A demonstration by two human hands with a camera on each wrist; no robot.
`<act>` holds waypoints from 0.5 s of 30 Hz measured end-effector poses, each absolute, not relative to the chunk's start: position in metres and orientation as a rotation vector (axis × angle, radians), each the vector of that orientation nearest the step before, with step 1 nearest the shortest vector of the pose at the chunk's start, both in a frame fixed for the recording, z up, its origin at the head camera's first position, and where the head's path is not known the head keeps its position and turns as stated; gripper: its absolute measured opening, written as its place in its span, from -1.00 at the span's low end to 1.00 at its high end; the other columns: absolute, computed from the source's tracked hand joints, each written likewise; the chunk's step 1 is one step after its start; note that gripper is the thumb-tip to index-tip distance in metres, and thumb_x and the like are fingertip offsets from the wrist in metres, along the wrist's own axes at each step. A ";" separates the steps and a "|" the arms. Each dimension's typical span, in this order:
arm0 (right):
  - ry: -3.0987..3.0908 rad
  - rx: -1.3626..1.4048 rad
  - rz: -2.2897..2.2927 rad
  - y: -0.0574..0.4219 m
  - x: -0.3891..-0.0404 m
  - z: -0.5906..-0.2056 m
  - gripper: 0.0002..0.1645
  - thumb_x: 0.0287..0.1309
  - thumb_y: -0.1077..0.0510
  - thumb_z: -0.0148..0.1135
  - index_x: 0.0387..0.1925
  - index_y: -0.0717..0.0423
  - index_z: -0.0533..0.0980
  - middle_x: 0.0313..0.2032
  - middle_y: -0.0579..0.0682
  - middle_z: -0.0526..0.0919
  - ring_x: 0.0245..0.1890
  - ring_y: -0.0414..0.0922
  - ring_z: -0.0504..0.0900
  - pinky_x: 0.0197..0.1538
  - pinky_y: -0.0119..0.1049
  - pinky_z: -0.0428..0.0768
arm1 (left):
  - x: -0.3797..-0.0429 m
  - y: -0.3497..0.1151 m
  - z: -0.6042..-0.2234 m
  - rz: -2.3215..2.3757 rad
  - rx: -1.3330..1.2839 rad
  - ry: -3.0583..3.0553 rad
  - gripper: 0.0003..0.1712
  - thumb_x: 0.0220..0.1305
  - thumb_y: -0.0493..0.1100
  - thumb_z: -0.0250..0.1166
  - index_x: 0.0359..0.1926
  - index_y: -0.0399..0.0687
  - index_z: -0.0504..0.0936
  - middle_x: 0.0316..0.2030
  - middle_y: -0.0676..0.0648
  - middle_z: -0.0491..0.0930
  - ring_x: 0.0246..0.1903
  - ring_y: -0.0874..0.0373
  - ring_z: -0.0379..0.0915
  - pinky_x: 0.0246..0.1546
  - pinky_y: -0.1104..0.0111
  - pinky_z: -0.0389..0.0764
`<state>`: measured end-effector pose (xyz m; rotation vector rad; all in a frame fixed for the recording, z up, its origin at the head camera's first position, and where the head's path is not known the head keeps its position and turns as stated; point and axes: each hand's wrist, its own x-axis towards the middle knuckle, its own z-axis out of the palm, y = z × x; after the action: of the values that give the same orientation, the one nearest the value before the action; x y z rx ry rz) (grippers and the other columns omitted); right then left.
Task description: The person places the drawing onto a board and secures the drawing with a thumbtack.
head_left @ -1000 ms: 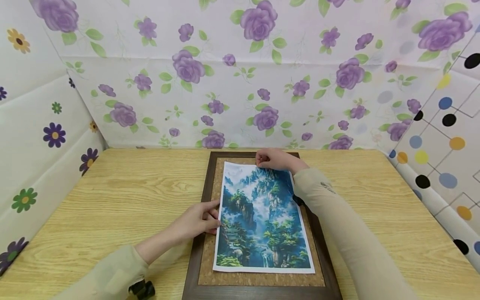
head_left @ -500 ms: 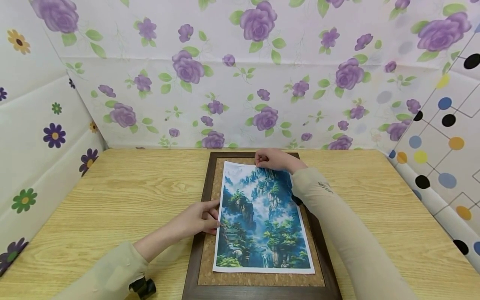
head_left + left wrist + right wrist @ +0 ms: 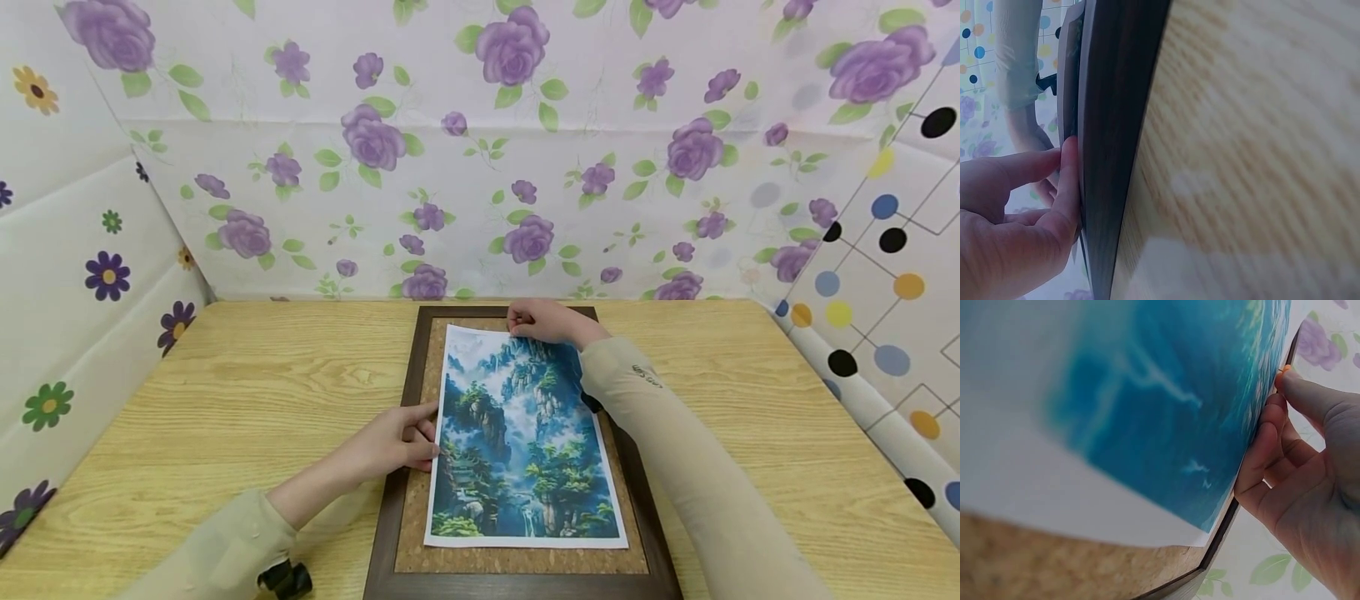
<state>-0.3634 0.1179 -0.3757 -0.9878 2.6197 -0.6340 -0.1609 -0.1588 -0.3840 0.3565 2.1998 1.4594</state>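
Note:
A printed landscape picture with mountains and waterfalls lies on a cork board with a dark brown frame. My left hand is at the picture's left edge, index finger and thumb stretched to it and apart from each other, the other fingers bent. In the left wrist view its fingertips touch just inside the frame. At the picture's top edge, my right hand pinches a small orange pushpin between thumb and fingers. Its lower fingers rest along the paper's edge. The pin's point is hidden.
The board lies on a light wood table, reaching its back edge. A purple-flowered cloth hangs behind, with patterned side cloths left and right. A black wrist camera sits on the left sleeve, low over the table.

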 end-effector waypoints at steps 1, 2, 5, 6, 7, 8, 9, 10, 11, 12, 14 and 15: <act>2.621 -0.985 -0.634 0.118 -0.364 -0.376 -0.86 0.44 0.13 0.09 -0.24 0.10 0.49 -0.38 0.01 0.55 -0.45 -0.14 0.40 -0.26 -0.27 0.40 | -0.161 -0.159 -0.384 1.457 0.357 2.204 -0.18 0.36 -0.35 0.19 0.52 -0.39 -0.01 -0.17 -0.20 0.54 -0.29 0.15 0.61 -0.18 0.31 0.74; 2.623 -0.980 -0.634 0.118 -0.364 -0.376 -0.86 0.44 0.12 0.09 -0.24 0.09 0.49 -0.38 0.01 0.55 -0.45 -0.14 0.40 -0.26 -0.27 0.40 | -0.161 -0.159 -0.385 1.455 0.359 2.207 -0.17 0.36 -0.35 0.19 0.51 -0.39 -0.01 -0.17 -0.20 0.55 -0.29 0.15 0.61 -0.18 0.31 0.74; 2.626 -0.966 -0.635 0.117 -0.364 -0.377 -0.86 0.44 0.12 0.09 -0.24 0.08 0.49 -0.38 -0.01 0.55 -0.45 -0.14 0.40 -0.26 -0.28 0.40 | -0.161 -0.160 -0.385 1.455 0.353 2.212 -0.17 0.35 -0.35 0.19 0.51 -0.39 0.00 -0.17 -0.19 0.54 -0.29 0.15 0.62 -0.18 0.30 0.74; 2.627 -0.963 -0.634 0.117 -0.364 -0.377 -0.86 0.44 0.12 0.09 -0.25 0.08 0.49 -0.38 -0.01 0.55 -0.45 -0.14 0.40 -0.26 -0.28 0.40 | -0.161 -0.160 -0.385 1.455 0.355 2.212 -0.17 0.35 -0.35 0.19 0.51 -0.39 -0.01 -0.18 -0.19 0.54 -0.29 0.15 0.62 -0.17 0.29 0.74; 2.628 -0.963 -0.634 0.117 -0.364 -0.377 -0.86 0.44 0.11 0.09 -0.25 0.08 0.49 -0.38 -0.01 0.55 -0.45 -0.14 0.40 -0.26 -0.28 0.41 | -0.161 -0.160 -0.385 1.454 0.356 2.211 -0.17 0.35 -0.35 0.19 0.51 -0.39 -0.01 -0.18 -0.18 0.53 -0.29 0.15 0.62 -0.17 0.29 0.74; 2.628 -0.958 -0.633 0.116 -0.364 -0.377 -0.86 0.44 0.11 0.09 -0.24 0.08 0.49 -0.38 -0.01 0.55 -0.45 -0.14 0.40 -0.26 -0.28 0.40 | -0.161 -0.160 -0.385 1.456 0.355 2.210 -0.17 0.35 -0.35 0.19 0.52 -0.38 -0.01 -0.18 -0.18 0.52 -0.28 0.15 0.61 -0.17 0.29 0.74; 2.629 -0.956 -0.631 0.116 -0.364 -0.376 -0.85 0.44 0.11 0.09 -0.24 0.08 0.49 -0.38 -0.01 0.55 -0.45 -0.14 0.40 -0.26 -0.27 0.40 | -0.161 -0.160 -0.385 1.458 0.354 2.209 -0.17 0.35 -0.35 0.19 0.52 -0.38 0.00 -0.19 -0.17 0.52 -0.28 0.15 0.61 -0.17 0.29 0.74; 2.629 -0.956 -0.630 0.115 -0.363 -0.376 -0.85 0.44 0.10 0.09 -0.24 0.09 0.49 -0.38 -0.01 0.55 -0.45 -0.14 0.40 -0.26 -0.27 0.40 | -0.161 -0.160 -0.385 1.460 0.355 2.208 -0.18 0.36 -0.35 0.19 0.52 -0.38 0.00 -0.20 -0.17 0.51 -0.28 0.15 0.61 -0.17 0.29 0.74; 2.629 -0.955 -0.631 0.115 -0.363 -0.376 -0.85 0.44 0.10 0.09 -0.24 0.10 0.49 -0.38 0.00 0.54 -0.45 -0.14 0.39 -0.26 -0.27 0.40 | -0.161 -0.160 -0.385 1.461 0.355 2.207 -0.18 0.36 -0.35 0.19 0.52 -0.38 -0.01 -0.20 -0.17 0.51 -0.28 0.15 0.61 -0.17 0.29 0.74; 2.628 -0.955 -0.631 0.115 -0.363 -0.375 -0.84 0.44 0.10 0.09 -0.24 0.10 0.49 -0.38 0.00 0.54 -0.45 -0.14 0.39 -0.26 -0.26 0.40 | -0.161 -0.160 -0.384 1.462 0.356 2.206 -0.18 0.36 -0.35 0.19 0.52 -0.38 -0.01 -0.20 -0.17 0.51 -0.28 0.15 0.61 -0.17 0.29 0.74; 2.625 -0.951 -0.633 0.115 -0.362 -0.375 -0.84 0.44 0.10 0.09 -0.24 0.10 0.49 -0.38 0.00 0.54 -0.45 -0.13 0.39 -0.26 -0.26 0.40 | -0.160 -0.159 -0.383 1.464 0.355 2.207 -0.18 0.36 -0.35 0.19 0.52 -0.37 0.00 -0.20 -0.17 0.51 -0.28 0.15 0.61 -0.18 0.29 0.74; 2.624 -0.950 -0.635 0.115 -0.362 -0.375 -0.85 0.44 0.10 0.09 -0.24 0.10 0.48 -0.38 0.00 0.53 -0.45 -0.14 0.39 -0.26 -0.27 0.39 | -0.160 -0.159 -0.383 1.465 0.354 2.207 -0.18 0.36 -0.35 0.19 0.52 -0.37 0.00 -0.20 -0.18 0.51 -0.28 0.15 0.61 -0.18 0.29 0.74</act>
<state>-0.3622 0.1151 -0.3749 -0.9500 2.6235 -0.6348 -0.1600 -0.1588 -0.3831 0.3544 2.2067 1.4648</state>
